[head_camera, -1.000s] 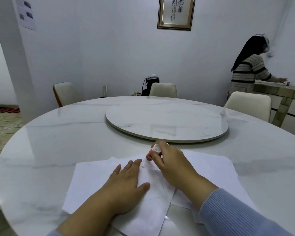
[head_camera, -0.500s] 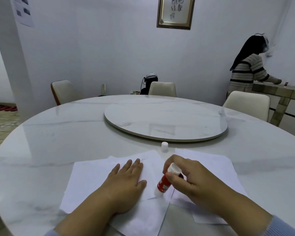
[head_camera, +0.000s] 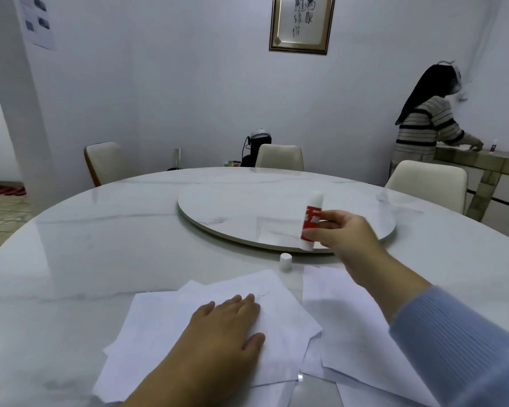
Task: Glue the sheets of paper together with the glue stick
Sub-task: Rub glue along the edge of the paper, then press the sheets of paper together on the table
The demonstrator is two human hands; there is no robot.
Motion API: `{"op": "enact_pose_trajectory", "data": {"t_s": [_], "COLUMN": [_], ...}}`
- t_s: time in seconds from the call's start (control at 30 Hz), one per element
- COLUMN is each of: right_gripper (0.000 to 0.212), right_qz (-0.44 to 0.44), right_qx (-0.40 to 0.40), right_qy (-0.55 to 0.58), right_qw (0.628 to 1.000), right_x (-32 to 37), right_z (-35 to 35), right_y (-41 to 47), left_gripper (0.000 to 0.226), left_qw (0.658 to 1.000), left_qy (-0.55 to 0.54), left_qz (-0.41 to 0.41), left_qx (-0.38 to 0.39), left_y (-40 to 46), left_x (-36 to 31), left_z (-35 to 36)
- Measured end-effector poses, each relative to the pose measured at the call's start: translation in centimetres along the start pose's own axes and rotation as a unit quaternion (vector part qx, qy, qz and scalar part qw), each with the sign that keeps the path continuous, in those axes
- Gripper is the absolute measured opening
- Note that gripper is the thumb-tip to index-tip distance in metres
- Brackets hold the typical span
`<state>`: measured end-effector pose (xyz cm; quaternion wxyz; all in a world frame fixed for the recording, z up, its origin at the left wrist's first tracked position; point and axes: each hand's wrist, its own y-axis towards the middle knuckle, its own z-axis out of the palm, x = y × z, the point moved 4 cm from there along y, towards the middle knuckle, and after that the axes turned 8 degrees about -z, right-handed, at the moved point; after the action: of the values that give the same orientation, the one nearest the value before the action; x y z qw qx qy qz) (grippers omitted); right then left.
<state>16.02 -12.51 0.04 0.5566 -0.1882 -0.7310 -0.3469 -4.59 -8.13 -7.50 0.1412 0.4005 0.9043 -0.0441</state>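
Observation:
Several white paper sheets (head_camera: 276,306) lie overlapping on the near part of the round marble table (head_camera: 100,245). My left hand (head_camera: 227,327) rests flat on the top sheet, fingers spread. My right hand (head_camera: 344,233) holds the red-and-white glue stick (head_camera: 311,221) upright in the air, above the edge of the turntable and beyond the papers. The small white cap (head_camera: 285,261) stands on the table just past the sheets, below the stick. More sheets (head_camera: 350,333) lie under my right forearm.
A raised marble turntable (head_camera: 247,207) fills the table's centre. Cream chairs (head_camera: 279,157) stand around the far side. A person in a striped top (head_camera: 429,127) works at a side counter (head_camera: 488,160) at the right.
My right hand has lifted the glue stick off the paper, turned it upright and carried it up and away to the right. My left hand has stayed on the sheet.

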Motion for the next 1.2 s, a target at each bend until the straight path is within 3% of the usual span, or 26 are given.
{"op": "enact_pose_trajectory", "data": {"t_s": [0.2,0.3,0.5,0.6,0.7,0.73,0.77,0.83,0.87,0.9,1.03,1.13,1.2], "right_gripper": [0.034,0.027,0.036,0.06,0.054,0.058,0.07,0.098,0.105,0.108,0.107,0.107,0.094], "right_qz": [-0.022,-0.02,-0.005,-0.014,-0.05,-0.025,0.025,0.117,0.131,0.133,0.088,0.064,0.065], "right_qx": [0.039,0.032,0.02,-0.006,0.015,0.079,0.165,0.292,0.318,0.325,0.251,0.166,0.143], "right_qy": [-0.2,-0.275,-0.246,-0.187,-0.225,-0.296,-0.405,-0.584,-0.619,-0.626,-0.6,-0.604,-0.595], "right_qw": [0.979,0.961,0.969,0.982,0.973,0.952,0.899,0.748,0.706,0.697,0.754,0.777,0.788], "right_x": [-2.0,-3.3,-5.3,-4.7,-1.9,-1.5,-1.6,-2.5,-3.1,-3.6,-4.3,-4.0,-4.0], "right_z": [5.8,7.1,7.2,5.5,0.4,-1.6,-3.4,-6.5,-7.6,-8.4,-10.5,-11.4,-11.7], "right_y": [2.5,3.0,3.1,3.1,3.0,2.6,2.0,-0.3,-1.3,-1.9,-3.2,-3.9,-4.7], "left_gripper": [0.053,0.052,0.052,0.051,0.05,0.05,0.05,0.05,0.05,0.05,0.05,0.05,0.049], "left_qw": [1.0,0.999,0.999,0.999,0.999,0.999,0.999,0.999,0.999,0.999,0.999,1.0,1.0], "left_qy": [0.0,0.002,0.001,-0.005,-0.008,-0.008,-0.008,-0.012,-0.016,-0.019,-0.017,-0.008,-0.004], "left_qz": [0.023,0.034,0.039,0.041,0.039,0.038,0.038,0.038,0.037,0.036,0.03,0.027,0.028], "left_qx": [0.012,0.011,0.011,0.01,0.012,0.011,0.008,0.006,0.006,0.007,0.009,0.007,0.01], "left_y": [0.3,0.6,0.6,0.5,0.2,0.2,0.1,0.1,0.1,0.1,0.2,0.5,0.9], "left_x": [0.0,0.1,0.2,0.1,0.2,0.2,0.1,0.1,0.0,0.0,0.0,0.0,-0.2], "left_z": [0.2,0.3,0.6,0.5,0.4,0.4,0.4,0.4,0.3,0.3,0.3,0.6,0.6]}}
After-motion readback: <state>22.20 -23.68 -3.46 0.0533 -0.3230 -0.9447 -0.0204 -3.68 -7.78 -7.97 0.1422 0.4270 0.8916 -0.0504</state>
